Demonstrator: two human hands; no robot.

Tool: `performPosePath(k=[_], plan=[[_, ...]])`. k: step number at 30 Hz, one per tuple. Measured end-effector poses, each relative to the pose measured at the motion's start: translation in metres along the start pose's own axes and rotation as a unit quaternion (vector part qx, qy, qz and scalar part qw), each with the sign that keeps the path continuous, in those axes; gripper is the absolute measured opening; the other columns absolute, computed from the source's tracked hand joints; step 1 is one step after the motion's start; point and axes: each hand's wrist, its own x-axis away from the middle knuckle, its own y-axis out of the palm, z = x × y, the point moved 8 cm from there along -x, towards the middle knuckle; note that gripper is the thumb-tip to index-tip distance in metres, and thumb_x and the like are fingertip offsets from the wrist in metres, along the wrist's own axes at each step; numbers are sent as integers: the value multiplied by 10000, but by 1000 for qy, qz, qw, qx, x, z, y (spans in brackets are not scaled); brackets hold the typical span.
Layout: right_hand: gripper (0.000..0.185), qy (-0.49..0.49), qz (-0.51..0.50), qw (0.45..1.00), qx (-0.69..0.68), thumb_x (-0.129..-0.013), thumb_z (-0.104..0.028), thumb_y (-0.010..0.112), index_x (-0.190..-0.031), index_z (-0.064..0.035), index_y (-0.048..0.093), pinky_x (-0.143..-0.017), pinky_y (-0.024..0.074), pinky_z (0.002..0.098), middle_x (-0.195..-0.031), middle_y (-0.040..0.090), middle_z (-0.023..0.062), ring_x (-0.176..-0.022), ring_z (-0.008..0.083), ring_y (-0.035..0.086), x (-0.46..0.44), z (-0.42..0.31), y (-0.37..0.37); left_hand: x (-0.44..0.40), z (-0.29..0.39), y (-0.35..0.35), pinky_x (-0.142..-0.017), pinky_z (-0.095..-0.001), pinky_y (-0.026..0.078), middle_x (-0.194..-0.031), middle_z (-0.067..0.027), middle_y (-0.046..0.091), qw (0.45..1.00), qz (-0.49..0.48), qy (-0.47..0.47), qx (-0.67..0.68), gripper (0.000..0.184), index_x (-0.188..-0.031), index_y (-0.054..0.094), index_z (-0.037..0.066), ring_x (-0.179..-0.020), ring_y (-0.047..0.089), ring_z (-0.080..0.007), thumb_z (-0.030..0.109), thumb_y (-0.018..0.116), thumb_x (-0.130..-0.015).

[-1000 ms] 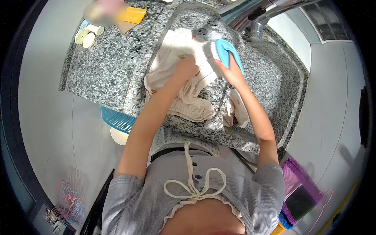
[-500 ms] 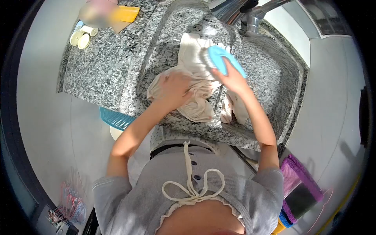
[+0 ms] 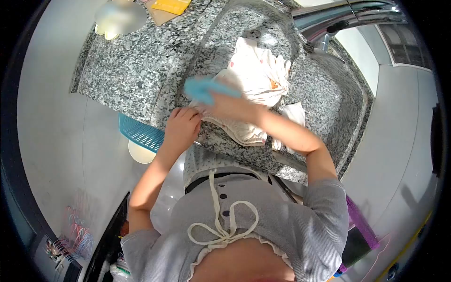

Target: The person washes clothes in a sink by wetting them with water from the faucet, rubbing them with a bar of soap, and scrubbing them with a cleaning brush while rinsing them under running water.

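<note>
A white garment [image 3: 257, 75] with small orange and red marks lies rumpled in the granite sink area. My right hand [image 3: 231, 107] grips a blue brush [image 3: 203, 89] over the garment's left part; both are blurred by motion. At the garment's lower left edge, my left hand [image 3: 184, 123] rests with bent fingers pressed on the cloth near the sink's front rim. A smaller white cloth [image 3: 293, 114] lies to the right, partly behind my right forearm.
A chrome faucet [image 3: 347, 21] reaches over the back right of the granite sink [image 3: 329, 89]. On the counter [image 3: 127, 70] at the back left are a yellow packet [image 3: 171, 5] and pale round pieces [image 3: 109, 34]. A blue basket [image 3: 141, 133] sits below the counter's front edge.
My right hand has swung left with the blue brush. My left hand has moved down and left to the garment's edge. The garment is spread differently, farther right, and the view has shifted.
</note>
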Motion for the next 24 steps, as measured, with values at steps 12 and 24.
performPosePath(k=[12, 24], plan=[[569, 174, -156, 972, -14, -788, -414, 571, -1290, -191, 423, -831, 460, 394, -957, 595, 174, -890, 311, 580, 37, 55, 20, 5, -22, -2, -845, -346, 399, -866, -38, 626, 998, 37, -13, 58, 150, -859, 633, 88, -859, 579, -201, 51, 612, -716], [824, 492, -30, 863, -115, -779, -552, 512, -1378, -40, 272, -1029, 294, 359, -1359, 359, 219, -1254, 339, 361, 43, 192, -60, -2, -20, -2, -846, -379, 400, -914, -60, 615, 997, 13, -13, 68, 167, -899, 633, 100, -914, 560, -238, 60, 607, -740]])
